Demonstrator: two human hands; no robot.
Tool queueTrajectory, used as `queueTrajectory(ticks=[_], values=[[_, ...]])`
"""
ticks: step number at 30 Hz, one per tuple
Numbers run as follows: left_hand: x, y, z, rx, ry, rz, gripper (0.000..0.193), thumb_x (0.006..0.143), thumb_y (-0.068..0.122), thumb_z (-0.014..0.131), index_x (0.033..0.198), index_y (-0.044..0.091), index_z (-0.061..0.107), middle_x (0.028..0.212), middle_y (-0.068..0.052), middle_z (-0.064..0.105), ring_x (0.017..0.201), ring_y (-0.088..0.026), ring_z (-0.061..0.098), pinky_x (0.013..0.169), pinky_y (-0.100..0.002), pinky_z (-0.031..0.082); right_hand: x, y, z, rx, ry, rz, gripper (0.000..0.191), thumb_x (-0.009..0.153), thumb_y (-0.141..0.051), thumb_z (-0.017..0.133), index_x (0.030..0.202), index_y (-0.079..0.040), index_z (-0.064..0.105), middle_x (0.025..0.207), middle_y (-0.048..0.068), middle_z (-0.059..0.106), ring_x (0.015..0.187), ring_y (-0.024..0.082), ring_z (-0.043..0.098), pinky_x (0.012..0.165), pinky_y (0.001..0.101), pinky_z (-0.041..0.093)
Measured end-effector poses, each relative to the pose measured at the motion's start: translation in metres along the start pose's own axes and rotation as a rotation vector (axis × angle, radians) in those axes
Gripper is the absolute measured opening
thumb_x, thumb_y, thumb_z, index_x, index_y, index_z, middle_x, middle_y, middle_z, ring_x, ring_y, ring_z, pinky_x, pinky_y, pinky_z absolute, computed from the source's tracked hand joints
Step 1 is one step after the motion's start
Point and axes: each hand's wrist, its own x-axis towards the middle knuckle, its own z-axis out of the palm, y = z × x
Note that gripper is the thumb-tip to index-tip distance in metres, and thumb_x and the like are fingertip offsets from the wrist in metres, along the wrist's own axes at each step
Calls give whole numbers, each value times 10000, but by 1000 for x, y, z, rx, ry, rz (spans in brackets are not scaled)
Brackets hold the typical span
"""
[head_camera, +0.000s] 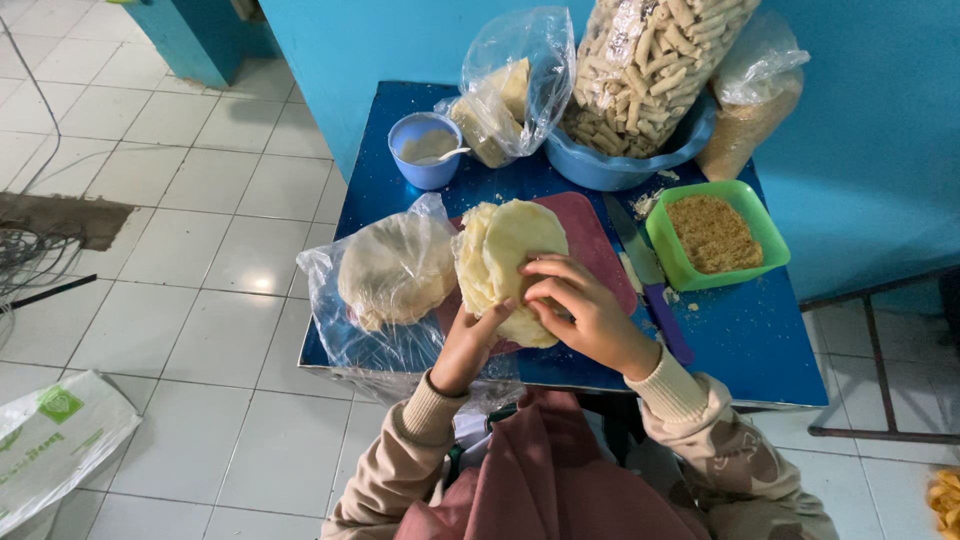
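I hold a small stack of pale round flat dough sheets (505, 250) upright above a dark red cutting board (592, 235). My left hand (468, 345) supports the stack from below, thumb against its lower edge. My right hand (580, 305) grips the front sheet, fingers curled on its face. A clear plastic bag (385, 275) with more round sheets lies just left of the stack on the blue table (760, 345).
A knife with a purple handle (650, 280) lies right of the board. A green tub of crumbs (715, 235), a small blue cup with a spoon (425, 150), a blue bowl with a bag of stick snacks (640, 70) and other bags stand behind. Tiled floor lies to the left.
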Motion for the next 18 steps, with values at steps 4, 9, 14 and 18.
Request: queueTrajectory(ticks=[4, 9, 14, 18], values=[[-1, 5, 2, -136, -106, 45, 502, 1005, 126, 618, 1461, 0, 451, 1351, -99, 613, 1207, -214, 632, 981, -375, 538, 0, 1, -8, 37, -84, -20, 331, 834, -80, 781, 1116, -69, 608, 1424, 110, 556, 1368, 348, 536, 1095, 432, 485], [-6, 12, 5, -198, -89, -9, 518, 1016, 162, 573, 1487, 7, 425, 1382, -128, 589, 1229, -264, 622, 987, -419, 533, -3, -2, -22, 75, -147, 15, 330, 846, -73, 766, 1132, -76, 603, 1459, 105, 554, 1398, 318, 536, 1079, 399, 510], [-4, 10, 0, -223, -84, -20, 535, 1016, 200, 544, 1497, 9, 406, 1391, -140, 578, 1227, -292, 619, 974, -444, 539, -2, -2, -33, 141, -185, 25, 308, 855, -70, 759, 1130, -83, 620, 1462, 77, 564, 1409, 286, 545, 1057, 371, 534], [-1, 6, -2, -207, -44, -7, 544, 1018, 198, 542, 1503, 16, 376, 1419, -116, 544, 1292, -260, 580, 1020, -422, 512, -3, -2, -34, 176, -175, 65, 254, 850, -92, 771, 1072, -83, 648, 1432, 73, 585, 1344, 268, 588, 972, 344, 557]])
